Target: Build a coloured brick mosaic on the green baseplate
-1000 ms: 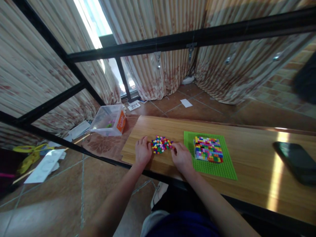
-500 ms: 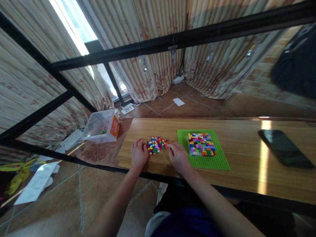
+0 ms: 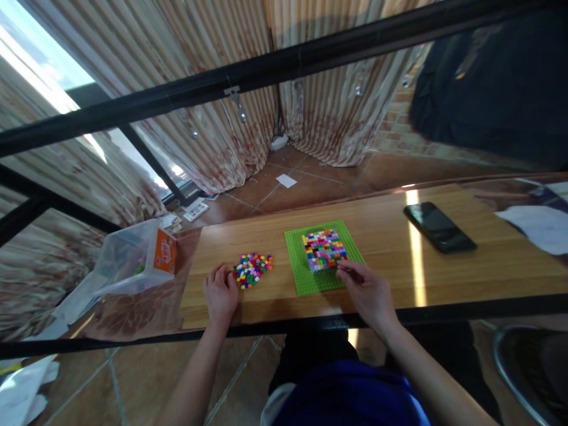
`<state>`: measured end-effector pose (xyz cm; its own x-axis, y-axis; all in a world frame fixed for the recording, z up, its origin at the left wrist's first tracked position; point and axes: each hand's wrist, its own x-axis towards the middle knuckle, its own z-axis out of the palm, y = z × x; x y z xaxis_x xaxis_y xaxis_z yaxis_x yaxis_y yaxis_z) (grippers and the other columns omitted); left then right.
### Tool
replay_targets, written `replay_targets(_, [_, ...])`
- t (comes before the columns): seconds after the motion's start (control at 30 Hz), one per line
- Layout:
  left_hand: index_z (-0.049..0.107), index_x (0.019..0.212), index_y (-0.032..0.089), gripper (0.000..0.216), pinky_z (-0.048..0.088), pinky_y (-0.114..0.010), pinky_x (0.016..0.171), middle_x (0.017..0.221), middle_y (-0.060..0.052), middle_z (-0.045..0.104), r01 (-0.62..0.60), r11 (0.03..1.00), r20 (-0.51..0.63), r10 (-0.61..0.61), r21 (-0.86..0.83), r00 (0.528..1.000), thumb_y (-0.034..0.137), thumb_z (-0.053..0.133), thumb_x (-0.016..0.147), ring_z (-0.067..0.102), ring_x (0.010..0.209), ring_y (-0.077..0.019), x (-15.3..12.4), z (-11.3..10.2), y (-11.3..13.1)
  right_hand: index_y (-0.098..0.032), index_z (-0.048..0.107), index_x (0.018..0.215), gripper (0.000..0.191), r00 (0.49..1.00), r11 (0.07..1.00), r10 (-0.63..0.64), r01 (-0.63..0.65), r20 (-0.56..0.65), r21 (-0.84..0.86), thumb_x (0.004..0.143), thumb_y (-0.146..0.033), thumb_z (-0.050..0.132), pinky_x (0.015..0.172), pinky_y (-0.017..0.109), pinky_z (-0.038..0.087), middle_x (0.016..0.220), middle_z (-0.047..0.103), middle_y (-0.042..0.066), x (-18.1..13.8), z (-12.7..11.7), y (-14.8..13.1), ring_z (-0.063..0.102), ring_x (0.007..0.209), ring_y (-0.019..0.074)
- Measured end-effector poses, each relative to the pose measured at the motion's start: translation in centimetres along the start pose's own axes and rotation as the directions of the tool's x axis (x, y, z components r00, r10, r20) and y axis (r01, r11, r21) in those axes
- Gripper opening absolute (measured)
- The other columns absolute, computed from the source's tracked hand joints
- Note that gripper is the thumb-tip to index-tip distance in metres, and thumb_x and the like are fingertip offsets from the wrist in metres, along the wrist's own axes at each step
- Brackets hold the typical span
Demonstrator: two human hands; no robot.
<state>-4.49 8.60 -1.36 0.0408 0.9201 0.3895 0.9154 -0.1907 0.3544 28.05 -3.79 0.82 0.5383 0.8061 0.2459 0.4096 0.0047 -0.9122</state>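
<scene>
"While looking at the right hand (image 3: 367,291), able to say how near to the block of bricks (image 3: 323,249)?"

"Right at its near right corner — reaching in from the near right side, with fingertips just by the edge. Can't tell whether touching."

"And how about the grip itself?"

"Bent, with thumb and fingers drawn near one another. Can't tell whether pinching a brick or simply pressed together; too small to make out at that spot."

"Where to find the block, then?"

"On the green baseplate (image 3: 306,286), lying flat and packed with mixed colours: yellow, white, pink, red, orange. Set toward the far right part of it, leaving wider green margins at the left and near sides."

"And for the left hand (image 3: 221,294)?"

"Resting on the wooden table (image 3: 266,305), with fingers curved and slightly spread. Just beside the loose pile of small bricks (image 3: 253,270), at its left edge — well apart from the block."

"Anything farther out?"

"Look right for a dark phone (image 3: 439,226), lying flat past the baseplate. Look left for a clear plastic box (image 3: 126,260) with an orange label (image 3: 165,252), beyond the table's left end."
</scene>
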Motion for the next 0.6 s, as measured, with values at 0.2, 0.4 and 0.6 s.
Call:
replay_targets(0.2, [0.065,0.109,0.013,0.031,0.045,-0.051,0.104,0.119,-0.019,0.067,-0.03,1.0,0.002,0.03,0.005,1.0,0.029,0.046,0.091,0.06,0.116,-0.0321,0.1,0.0,-0.1,-0.025,0.077,0.095,0.02,0.996,0.991,-0.078,0.081,0.031,-0.105,0.089,-0.033,0.06,0.079,0.035,0.058,0.098,0.078,0.005,1.7,-0.2,-0.4,0.073,0.088,0.0206])
replay_targets(0.4, [0.066,0.108,0.011,0.032,0.047,-0.052,0.101,0.118,-0.02,0.068,-0.043,0.999,-0.027,0.044,0.025,0.999,0.03,0.046,0.091,0.061,0.113,-0.0335,0.1,0.3,-0.3,-0.026,0.076,0.101,0.024,0.974,0.935,-0.197,0.221,0.112,-0.276,0.094,-0.025,0.053,0.081,0.034,0.056,0.104,0.077,0.005,1.8,1.0,-1.2,0.072,0.094,0.0202])
replay_targets(0.6, [0.066,0.107,0.013,0.031,0.047,-0.051,0.1,0.117,-0.019,0.069,-0.054,0.998,-0.046,0.055,0.02,0.997,0.029,0.047,0.09,0.062,0.112,-0.0329,0.0,0.4,-0.5,-0.024,0.074,0.103,0.025,0.962,0.902,-0.249,0.273,0.113,-0.335,0.094,-0.022,0.051,0.079,0.033,0.055,0.103,0.077,0.006,1.9,1.3,-1.4,0.071,0.089,0.0196])
